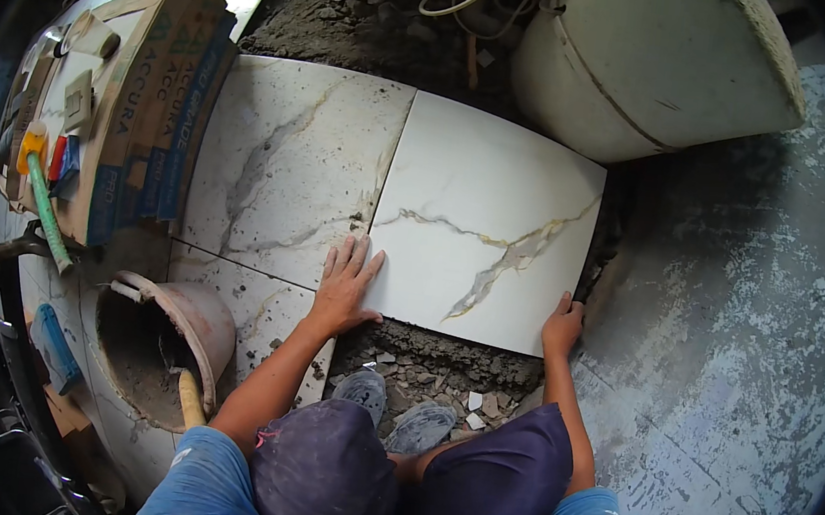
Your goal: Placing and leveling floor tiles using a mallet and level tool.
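Observation:
A white marble-patterned floor tile with grey and gold veins lies in front of me on a bed of mortar. On its left is a dustier tile of the same pattern, with a thin seam between the two. My left hand rests flat with its fingers spread at that seam, near the front tile's lower left corner. Close to the lower right corner, my right hand has its fingers closed on the tile's right edge. The underside of the tile is hidden.
Rubble and grey mortar lie between my feet and the tile. At left stand a mortar bucket with a wooden-handled tool, stacked tile boxes and a green-handled mallet. A large pale drum stands at far right.

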The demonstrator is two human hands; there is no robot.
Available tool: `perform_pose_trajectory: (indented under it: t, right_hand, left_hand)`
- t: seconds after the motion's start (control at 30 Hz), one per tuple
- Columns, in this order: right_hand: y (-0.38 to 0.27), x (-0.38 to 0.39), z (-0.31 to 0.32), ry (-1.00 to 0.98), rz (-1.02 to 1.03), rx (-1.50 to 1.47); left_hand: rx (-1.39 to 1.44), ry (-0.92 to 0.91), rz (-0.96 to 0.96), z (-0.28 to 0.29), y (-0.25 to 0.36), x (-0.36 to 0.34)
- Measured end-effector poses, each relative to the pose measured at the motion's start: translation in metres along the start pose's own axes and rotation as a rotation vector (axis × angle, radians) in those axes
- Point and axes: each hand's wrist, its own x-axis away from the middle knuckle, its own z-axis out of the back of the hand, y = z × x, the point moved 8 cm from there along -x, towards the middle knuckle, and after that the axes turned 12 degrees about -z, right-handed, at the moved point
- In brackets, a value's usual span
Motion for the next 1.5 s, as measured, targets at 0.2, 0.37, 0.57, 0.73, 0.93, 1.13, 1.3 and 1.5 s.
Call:
perform_pose_trajectory:
  t: [0.2, 0.37, 0.57, 0.73, 0.93, 1.13, 1.3, 1.5]
  right_hand:
    - [-0.002, 0.004, 0.0, 0.014, 0.034, 0.024]
    - [-0.011, 0.009, 0.003, 0.047, 0.135, -0.041]
    - [-0.014, 0.01, 0.004, 0.074, 0.32, -0.053]
    - [-0.009, 0.006, 0.002, 0.076, 0.35, -0.064]
    - [-0.012, 0.003, 0.005, 0.109, 0.371, -0.03]
    - [-0.018, 0.009, -0.002, 0.087, 0.379, -0.033]
    - [-0.013, 0.006, -0.002, 0.105, 0.368, 0.024]
    - [-0.017, 0.011, 0.0, 0.106, 0.354, 0.04]
  left_hand:
    - [0.045, 0.087, -0.047, -0.002, -0.003, 0.004]
    - [0.093, 0.081, -0.02, 0.0, 0.0, 0.003]
    - [0.144, 0.171, -0.033, 0.002, -0.005, 0.005]
    - [0.156, 0.26, -0.033, 0.023, -0.014, -0.005]
    - [0.006, 0.136, -0.058, 0.062, -0.058, -0.101]
    - [-0.095, 0.096, -0.215, 0.107, -0.081, -0.206]
    - [-0.218, -0.058, -0.174, 0.102, -0.077, -0.244]
    - [-0.286, -0.128, -0.17, 0.099, -0.071, -0.229]
